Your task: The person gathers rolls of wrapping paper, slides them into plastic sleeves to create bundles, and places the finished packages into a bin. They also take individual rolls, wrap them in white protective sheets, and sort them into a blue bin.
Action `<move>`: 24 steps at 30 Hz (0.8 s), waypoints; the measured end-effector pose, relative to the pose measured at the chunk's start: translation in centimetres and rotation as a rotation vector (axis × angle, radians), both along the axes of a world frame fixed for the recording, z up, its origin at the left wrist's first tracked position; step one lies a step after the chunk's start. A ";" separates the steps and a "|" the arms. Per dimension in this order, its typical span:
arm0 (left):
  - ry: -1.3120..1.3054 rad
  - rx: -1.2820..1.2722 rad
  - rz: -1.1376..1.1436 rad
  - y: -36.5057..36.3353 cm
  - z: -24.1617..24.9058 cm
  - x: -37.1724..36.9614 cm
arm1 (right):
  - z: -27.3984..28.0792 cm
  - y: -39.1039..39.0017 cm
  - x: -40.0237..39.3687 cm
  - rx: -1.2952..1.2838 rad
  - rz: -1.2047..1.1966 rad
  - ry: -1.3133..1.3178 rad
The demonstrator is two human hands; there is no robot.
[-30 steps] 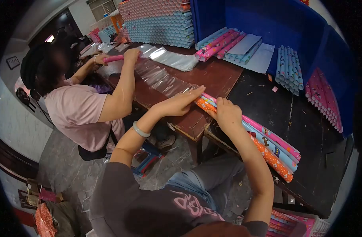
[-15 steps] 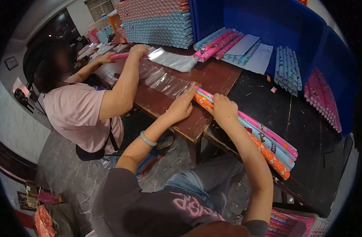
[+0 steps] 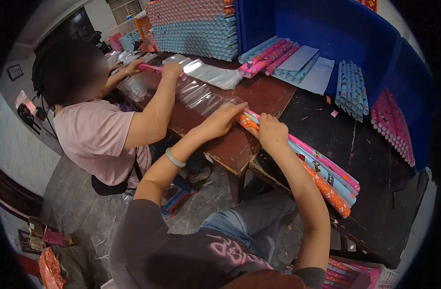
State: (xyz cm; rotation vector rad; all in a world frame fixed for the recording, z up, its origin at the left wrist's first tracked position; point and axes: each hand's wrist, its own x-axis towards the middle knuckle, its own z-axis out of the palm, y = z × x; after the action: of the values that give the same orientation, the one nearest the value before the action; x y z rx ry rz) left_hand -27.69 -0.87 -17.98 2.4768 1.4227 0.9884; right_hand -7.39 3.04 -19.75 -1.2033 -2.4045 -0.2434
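Observation:
A bundle of patterned paper rolls (image 3: 329, 177), pink, light blue and orange, lies slanting over the dark table edge. My right hand (image 3: 273, 130) is closed around it near its upper left end. At that end my left hand (image 3: 223, 121) grips the mouth of a clear plastic bag (image 3: 201, 98), its fingers lying along the roll ends. The bag stretches flat to the upper left across the red-brown table (image 3: 225, 149). Whether the roll ends are inside the bag is hard to see behind my left hand.
At left, a co-worker in a pink shirt (image 3: 92, 125) holds a pink roll (image 3: 150, 68). Clear bags (image 3: 210, 74) lie beyond my hands. Stacked rolls (image 3: 191, 36) stand at the back. More rolls (image 3: 351, 89) lean against the blue partition (image 3: 336, 29).
The bundle has shifted slightly up and left toward the bag, with both my hands still on it and the bag. The co-worker's pink roll has tilted a little.

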 end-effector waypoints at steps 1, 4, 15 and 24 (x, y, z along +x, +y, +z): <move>0.087 0.032 -0.069 0.5 0.3 -0.5 | 0.1 -0.1 0.0 -0.003 -0.004 -0.002; 0.247 0.109 -0.172 1.9 0.9 -1.2 | 0.4 -0.1 0.2 -0.044 -0.003 -0.003; 0.551 -0.042 -0.189 3.4 2.9 -0.8 | -0.2 -0.9 0.9 0.039 0.062 0.011; 0.275 -0.314 -0.309 1.5 3.2 2.3 | -0.3 -2.8 1.2 0.249 0.208 0.051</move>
State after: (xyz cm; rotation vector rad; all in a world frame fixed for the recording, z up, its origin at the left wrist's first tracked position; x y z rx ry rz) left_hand -25.43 0.61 -14.82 2.5495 1.1017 0.3467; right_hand -6.15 0.20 -20.04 -0.8327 -2.3499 -0.4266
